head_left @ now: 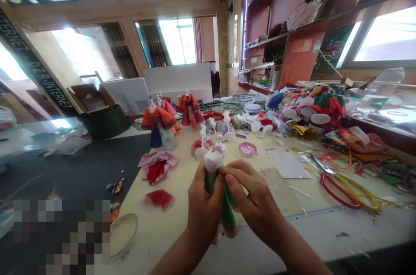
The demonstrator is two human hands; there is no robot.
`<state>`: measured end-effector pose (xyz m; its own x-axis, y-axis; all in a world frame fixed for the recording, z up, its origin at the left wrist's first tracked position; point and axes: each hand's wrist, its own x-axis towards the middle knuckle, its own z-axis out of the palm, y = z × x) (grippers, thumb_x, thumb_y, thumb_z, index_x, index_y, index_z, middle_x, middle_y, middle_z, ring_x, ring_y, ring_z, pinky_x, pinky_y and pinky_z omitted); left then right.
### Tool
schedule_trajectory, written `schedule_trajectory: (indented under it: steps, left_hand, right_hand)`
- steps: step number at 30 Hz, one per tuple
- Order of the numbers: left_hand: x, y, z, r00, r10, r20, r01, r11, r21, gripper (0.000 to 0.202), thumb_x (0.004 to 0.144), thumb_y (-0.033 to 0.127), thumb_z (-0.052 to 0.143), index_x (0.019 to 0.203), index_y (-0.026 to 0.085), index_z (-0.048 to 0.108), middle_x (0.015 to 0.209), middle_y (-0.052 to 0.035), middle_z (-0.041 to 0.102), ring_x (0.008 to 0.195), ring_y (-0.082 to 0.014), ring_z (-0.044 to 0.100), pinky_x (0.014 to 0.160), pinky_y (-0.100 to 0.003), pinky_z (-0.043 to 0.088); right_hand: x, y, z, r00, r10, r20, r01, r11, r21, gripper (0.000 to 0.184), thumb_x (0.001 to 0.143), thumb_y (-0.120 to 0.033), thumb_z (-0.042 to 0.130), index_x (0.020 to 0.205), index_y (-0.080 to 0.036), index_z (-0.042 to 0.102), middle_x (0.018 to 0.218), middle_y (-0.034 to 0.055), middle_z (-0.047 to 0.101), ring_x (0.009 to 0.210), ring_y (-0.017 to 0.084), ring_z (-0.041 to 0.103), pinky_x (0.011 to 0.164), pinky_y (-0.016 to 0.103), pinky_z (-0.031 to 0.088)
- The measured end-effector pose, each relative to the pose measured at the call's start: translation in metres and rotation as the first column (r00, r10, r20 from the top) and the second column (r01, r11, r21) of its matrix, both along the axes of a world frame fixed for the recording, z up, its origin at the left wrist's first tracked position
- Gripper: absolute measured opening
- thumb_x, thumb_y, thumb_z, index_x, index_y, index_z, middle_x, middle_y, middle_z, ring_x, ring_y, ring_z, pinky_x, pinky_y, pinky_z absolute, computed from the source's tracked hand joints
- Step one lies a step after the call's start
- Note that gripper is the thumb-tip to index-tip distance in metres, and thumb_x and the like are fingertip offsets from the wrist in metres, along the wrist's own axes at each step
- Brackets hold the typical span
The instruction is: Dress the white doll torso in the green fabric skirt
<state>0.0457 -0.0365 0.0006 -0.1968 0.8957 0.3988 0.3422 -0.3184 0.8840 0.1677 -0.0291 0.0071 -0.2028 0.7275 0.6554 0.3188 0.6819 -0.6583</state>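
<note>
Between my hands is a small doll figure with a white upper body, held upright and wrapped in green cloth. My left hand is closed around its body from the left. On the right, the thumb and fingers of my right hand pinch the green cloth near the doll's waist. What lies right between those fingertips is hidden. Just behind the doll stand more white figures on round bases. Red and pink cloth pieces lie left of my hands.
Dressed dolls in orange robes stand at the back left. Scissors with red and yellow handles, a white card and a round dish lie to the right. Heaped cloth and white bases fill the back right. A round lid sits front left.
</note>
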Motion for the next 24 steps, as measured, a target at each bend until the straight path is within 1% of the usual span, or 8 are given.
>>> schedule_trajectory:
  steps: [3,6,8,11,13,15,18,24]
  left_hand:
    - [0.000,0.001,0.002,0.999,0.027,-0.021,-0.026,1.000,0.009,0.022,0.084,0.027,0.054,0.105,0.020,0.057,0.080,0.0012,0.064,0.071,-0.0144,0.058,0.063,-0.022,0.046]
    - [-0.002,0.005,0.002,0.997,0.054,-0.063,-0.054,0.998,0.013,0.021,0.084,0.026,0.054,0.104,0.021,0.058,0.073,0.0036,0.061,0.064,-0.0121,0.055,0.059,-0.020,0.044]
    - [-0.004,0.009,0.001,0.994,0.072,-0.088,-0.072,0.997,0.002,0.023,0.084,0.027,0.053,0.105,0.021,0.058,0.073,0.0035,0.060,0.064,-0.0124,0.055,0.058,-0.020,0.043]
    - [-0.013,0.018,0.004,0.984,0.124,-0.125,-0.125,0.992,0.000,0.025,0.083,0.029,0.053,0.106,0.020,0.059,0.078,0.0012,0.062,0.069,-0.0149,0.057,0.062,-0.023,0.044]
    - [-0.023,0.025,0.008,0.973,0.176,-0.147,-0.172,0.984,0.039,0.027,0.083,0.030,0.052,0.106,0.020,0.060,0.083,-0.0003,0.064,0.075,-0.0169,0.058,0.068,-0.026,0.045]
    - [-0.033,0.031,0.011,0.966,0.212,-0.146,-0.201,0.976,0.088,0.027,0.083,0.032,0.052,0.106,0.020,0.060,0.089,-0.0013,0.064,0.080,-0.0184,0.058,0.072,-0.028,0.044]
    - [-0.046,0.038,0.013,0.969,0.220,-0.115,-0.208,0.972,0.108,0.026,0.083,0.034,0.051,0.104,0.021,0.060,0.087,-0.0012,0.064,0.079,-0.0187,0.058,0.073,-0.029,0.044]
    - [-0.056,0.053,-0.005,0.967,0.212,-0.144,-0.212,0.977,0.011,0.028,0.082,0.039,0.051,0.102,0.022,0.060,0.070,0.0019,0.059,0.063,-0.0173,0.054,0.058,-0.028,0.043]
  right_hand:
    - [0.002,0.004,0.007,0.999,0.044,0.015,-0.043,0.995,-0.088,0.025,0.093,-0.024,0.041,0.089,-0.018,0.065,0.093,0.0056,0.059,0.087,0.016,0.057,0.078,0.030,0.047]
    - [0.003,0.010,0.014,0.997,0.065,0.046,-0.060,0.993,-0.099,0.028,0.093,-0.026,0.042,0.078,-0.017,0.064,0.087,0.0048,0.059,0.085,0.016,0.057,0.079,0.030,0.046]
    - [0.007,0.016,0.020,0.990,0.113,0.079,-0.105,0.989,-0.104,0.026,0.093,-0.028,0.045,0.080,-0.018,0.065,0.087,0.0040,0.061,0.085,0.015,0.057,0.078,0.030,0.046]
    - [0.025,0.032,0.026,0.987,0.147,0.065,-0.139,0.983,-0.118,0.021,0.090,-0.031,0.050,0.095,-0.021,0.068,0.091,0.0027,0.065,0.085,0.014,0.060,0.077,0.028,0.047]
    - [0.045,0.046,0.024,0.999,0.035,0.033,-0.030,0.991,-0.128,0.024,0.089,-0.033,0.051,0.102,-0.020,0.066,0.090,0.0028,0.067,0.084,0.014,0.061,0.076,0.028,0.047]
    - [0.070,0.060,0.016,0.984,-0.120,0.135,0.140,0.979,-0.150,0.029,0.091,-0.036,0.047,0.103,-0.018,0.066,0.087,0.0045,0.068,0.081,0.015,0.062,0.073,0.028,0.048]
    - [0.109,0.072,-0.009,0.825,-0.217,0.521,0.331,0.934,-0.136,0.029,0.091,-0.031,0.042,0.098,-0.018,0.067,0.093,0.0058,0.068,0.083,0.016,0.061,0.070,0.027,0.045]
    - [0.170,0.049,-0.059,0.519,-0.200,0.831,0.530,0.838,-0.129,0.022,0.084,-0.021,0.048,0.074,-0.017,0.068,0.083,0.0085,0.066,0.076,0.020,0.060,0.067,0.029,0.040]
